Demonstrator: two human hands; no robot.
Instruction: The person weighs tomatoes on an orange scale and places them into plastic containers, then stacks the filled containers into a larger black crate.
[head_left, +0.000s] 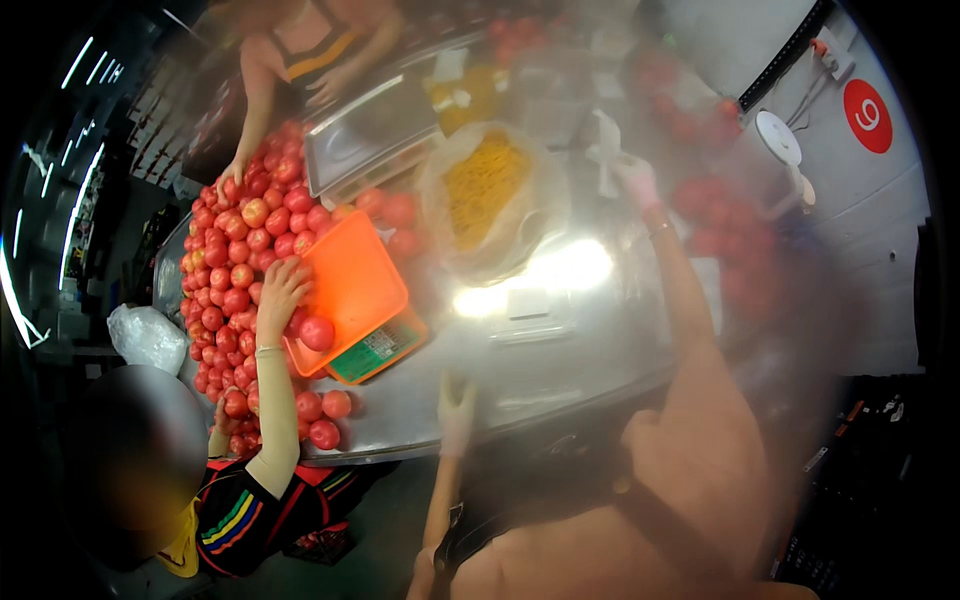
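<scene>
One white strip [604, 155]: one o'clock in the view, blurred, at the right hand's fingertips.
Right hand [636, 181]: two o'clock; whether its fingers grasp the strip, cannot tell.
Left hand [457, 412]: six o'clock, by the table edge, fingers released and apart.
Clear bag [436, 192]: twelve o'clock, mouth open, yellow pieces inside.
Orange basket [352, 268]: nine o'clock, tilted, beside heaped red tomatoes [257, 240].

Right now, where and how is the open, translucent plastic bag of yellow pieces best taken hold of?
The translucent plastic bag is probably best gathered by its rim, from left and right: its mouth gapes upward around the yellow pieces, so a one-sided pull might spill them.
</scene>
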